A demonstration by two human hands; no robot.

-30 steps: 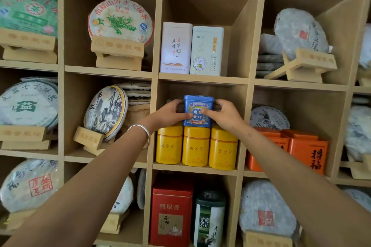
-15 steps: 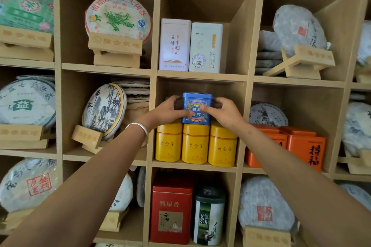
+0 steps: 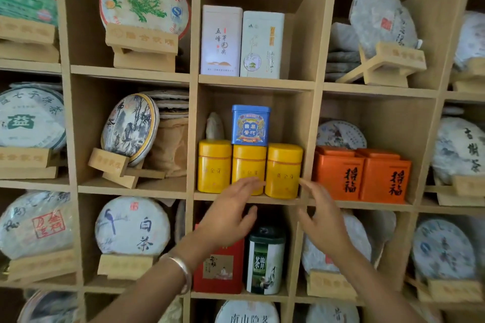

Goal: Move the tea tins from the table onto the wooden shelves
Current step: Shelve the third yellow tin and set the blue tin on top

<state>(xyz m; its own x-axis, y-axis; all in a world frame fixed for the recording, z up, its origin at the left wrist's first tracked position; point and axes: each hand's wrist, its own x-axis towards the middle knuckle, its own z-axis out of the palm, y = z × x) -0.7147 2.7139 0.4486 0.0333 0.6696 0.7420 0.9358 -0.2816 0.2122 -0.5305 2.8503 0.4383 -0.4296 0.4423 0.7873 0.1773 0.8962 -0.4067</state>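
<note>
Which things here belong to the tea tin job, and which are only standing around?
Job:
- blue tea tin, on the yellow tins
- wooden shelves
- left hand and right hand, both empty

Standing around:
- orange tins
- white tea boxes
- wrapped tea cakes on stands

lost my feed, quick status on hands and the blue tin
Left hand and right hand open, holding nothing. Blue tin upright on the middle yellow tin. Nothing in the way.
</note>
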